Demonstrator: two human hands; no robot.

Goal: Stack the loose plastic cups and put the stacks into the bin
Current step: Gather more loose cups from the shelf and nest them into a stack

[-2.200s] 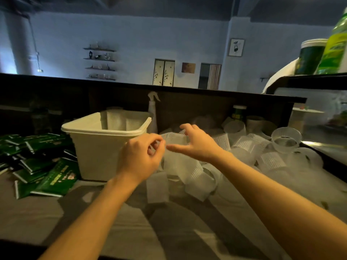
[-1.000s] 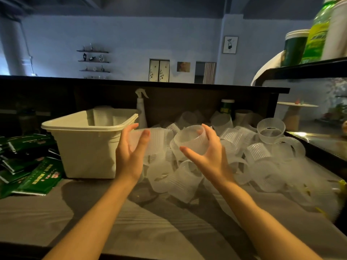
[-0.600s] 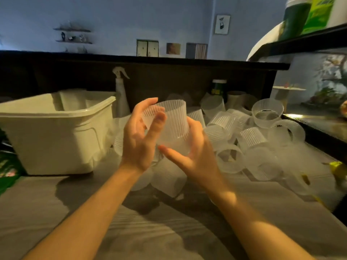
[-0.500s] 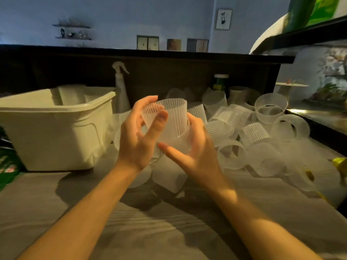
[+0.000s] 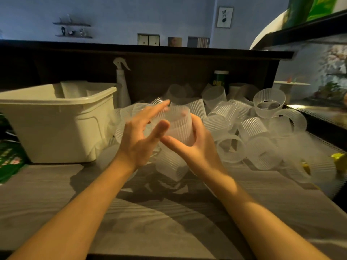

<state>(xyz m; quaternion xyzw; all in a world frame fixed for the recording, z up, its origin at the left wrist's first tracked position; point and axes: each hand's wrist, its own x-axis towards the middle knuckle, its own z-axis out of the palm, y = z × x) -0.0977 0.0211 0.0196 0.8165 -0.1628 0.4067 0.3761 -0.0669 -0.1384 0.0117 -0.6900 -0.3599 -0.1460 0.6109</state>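
Cradling a frosted, ribbed plastic cup [image 5: 178, 126] upright in my right hand [image 5: 195, 149], I curl thumb and fingers round its lower wall. My left hand [image 5: 139, 139] is spread, fingers straight and blurred, thumb near the cup's side; contact unclear. More loose ribbed cups [image 5: 249, 128] lie heaped behind, just right of the cream plastic bin [image 5: 56, 124]. Bare grey wood-grain tabletop [image 5: 150, 218] lies under my forearms; a dark back panel [image 5: 169, 72] closes the far edge.
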